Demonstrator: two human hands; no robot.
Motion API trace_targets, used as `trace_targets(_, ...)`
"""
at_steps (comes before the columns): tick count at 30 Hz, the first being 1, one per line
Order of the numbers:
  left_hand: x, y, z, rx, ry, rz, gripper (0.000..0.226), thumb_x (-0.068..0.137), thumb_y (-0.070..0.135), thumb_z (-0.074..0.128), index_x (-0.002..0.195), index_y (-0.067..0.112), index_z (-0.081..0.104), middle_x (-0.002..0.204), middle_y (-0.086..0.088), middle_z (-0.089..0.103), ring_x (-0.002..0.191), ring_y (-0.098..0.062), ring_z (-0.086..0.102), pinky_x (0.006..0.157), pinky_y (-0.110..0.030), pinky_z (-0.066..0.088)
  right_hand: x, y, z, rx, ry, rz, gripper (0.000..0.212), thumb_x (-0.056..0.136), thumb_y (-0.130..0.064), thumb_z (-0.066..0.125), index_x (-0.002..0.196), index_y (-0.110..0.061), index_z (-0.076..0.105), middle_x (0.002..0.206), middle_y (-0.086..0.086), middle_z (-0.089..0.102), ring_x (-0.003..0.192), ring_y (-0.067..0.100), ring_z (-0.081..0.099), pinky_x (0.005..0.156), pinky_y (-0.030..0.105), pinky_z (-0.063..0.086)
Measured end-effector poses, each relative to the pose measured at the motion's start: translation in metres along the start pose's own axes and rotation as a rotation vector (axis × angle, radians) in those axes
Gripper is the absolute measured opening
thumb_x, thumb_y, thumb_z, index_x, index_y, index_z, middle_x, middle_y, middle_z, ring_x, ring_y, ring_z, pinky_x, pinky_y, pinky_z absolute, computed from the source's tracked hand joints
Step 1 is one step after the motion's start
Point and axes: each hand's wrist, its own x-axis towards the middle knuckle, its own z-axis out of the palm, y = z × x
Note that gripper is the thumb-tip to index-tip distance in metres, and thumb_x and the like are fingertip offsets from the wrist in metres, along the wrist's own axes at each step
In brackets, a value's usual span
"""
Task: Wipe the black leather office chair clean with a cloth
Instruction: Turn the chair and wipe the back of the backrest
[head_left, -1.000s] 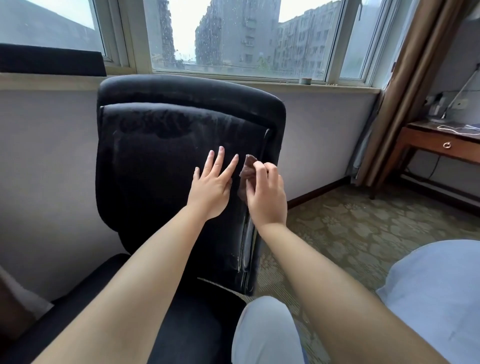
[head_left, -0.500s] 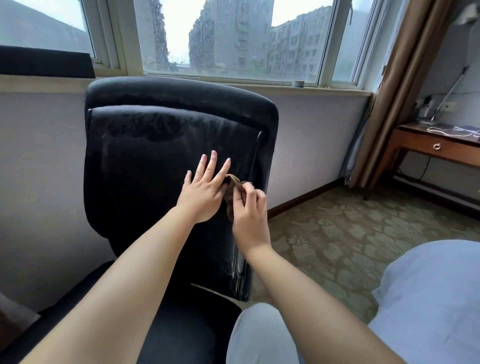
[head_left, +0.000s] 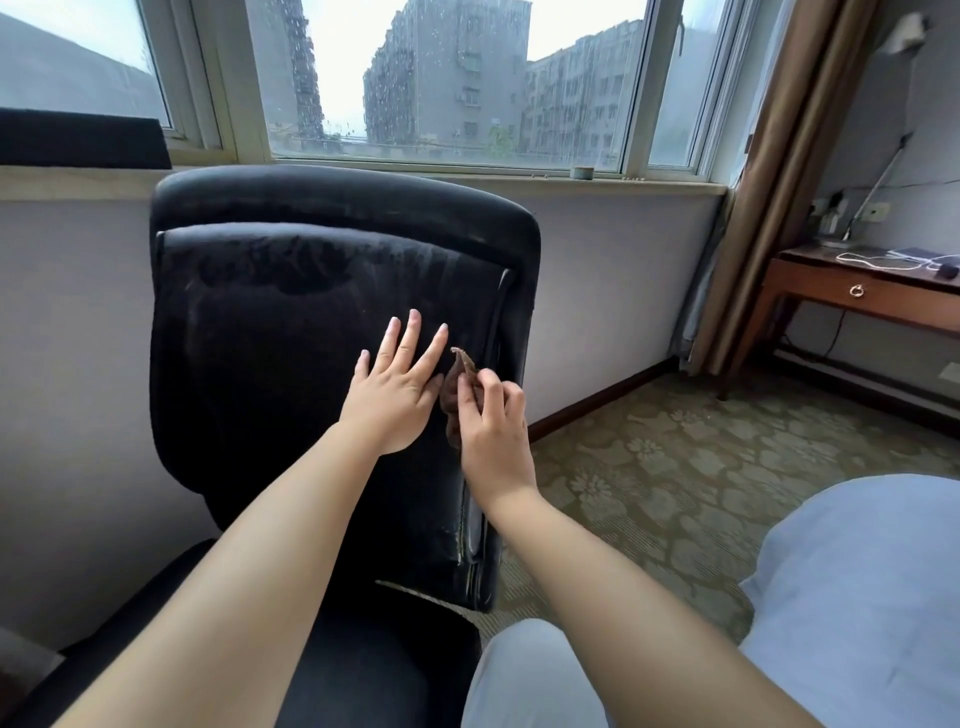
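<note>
Brown cloth (head_left: 456, 391), pinched in your right hand (head_left: 493, 431), hangs lengthwise just right of your flat, spread left hand (head_left: 397, 392) on the chair backrest (head_left: 270, 332), whose unwiped leather lies leftward.

1. You have only one camera. It sits on your head and looks forward and a bit down.
2. It faces the back of the black chair (head_left: 291, 364), which stands upright right in front of you and fills the middle of the picture.
3. The camera is close to the chair. Both your arms reach into the picture from the bottom edge up to the chair back.
4. The lens is wide. Above the chair you see the window (head_left: 447, 83); right of the chair you see the carpet (head_left: 675, 467) and a wooden desk (head_left: 857, 296).
</note>
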Motion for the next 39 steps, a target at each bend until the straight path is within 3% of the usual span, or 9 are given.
trace_targets(9,0.015,-0.014,0.002,0.021,-0.010,-0.041,0.056,0.104,0.043,0.018,0.146,0.039,-0.019,0.155,0.006,-0.029,0.143,-0.015,-0.026,0.118,-0.049,-0.002,0.004,-0.005,0.026,0.069,0.038,0.070,0.056,0.071,0.006,0.076,0.124,0.001,0.059,0.121,0.013,0.037,0.099,0.027,0.039,0.077,0.038,0.056)
trace_targets(17,0.025,-0.026,0.006,0.028,0.001,-0.066,0.056,0.104,0.042,0.017,0.148,0.037,-0.018,0.155,0.004,-0.031,0.143,-0.017,-0.028,0.118,-0.050,-0.004,-0.044,-0.018,0.047,0.122,-0.094,0.130,0.078,0.062,0.004,0.083,0.132,0.000,0.049,0.125,0.015,0.037,0.106,0.028,0.039,0.083,0.040,0.056)
trace_targets(26,0.037,-0.036,0.010,0.046,0.017,-0.102,0.056,0.104,0.042,0.017,0.148,0.038,-0.018,0.155,0.004,-0.031,0.142,-0.016,-0.029,0.117,-0.051,-0.007,0.016,-0.012,0.064,0.187,0.014,0.161,0.058,0.079,0.005,0.068,0.133,0.006,0.046,0.125,0.016,0.033,0.105,0.026,0.038,0.086,0.037,0.052)
trace_targets(31,0.039,-0.040,0.017,0.034,0.039,-0.117,0.055,0.104,0.041,0.014,0.143,0.037,-0.025,0.154,0.002,-0.033,0.141,-0.017,-0.032,0.115,-0.051,-0.012,-0.055,-0.028,0.075,0.294,-0.195,0.432,0.055,0.085,-0.002,0.066,0.134,0.006,0.044,0.123,0.022,0.049,0.104,0.033,0.054,0.079,0.042,0.057)
trace_targets(35,0.036,-0.040,0.028,-0.006,0.118,-0.151,0.052,0.103,0.041,0.011,0.136,0.038,-0.028,0.155,0.001,-0.032,0.141,-0.018,-0.031,0.114,-0.051,-0.016,-0.058,-0.029,0.075,0.435,-0.277,0.510,0.044,0.095,-0.009,0.048,0.138,-0.004,0.042,0.136,0.017,0.042,0.123,0.029,0.038,0.101,0.040,0.039)
trace_targets(39,0.035,-0.034,0.039,-0.077,0.161,-0.179,0.050,0.103,0.039,0.010,0.137,0.038,-0.027,0.154,0.003,-0.033,0.140,-0.017,-0.033,0.112,-0.050,-0.019,-0.031,-0.024,0.073,0.358,-0.138,0.422,0.048,0.091,-0.006,0.059,0.135,0.004,0.045,0.126,0.020,0.047,0.111,0.032,0.049,0.089,0.039,0.050)
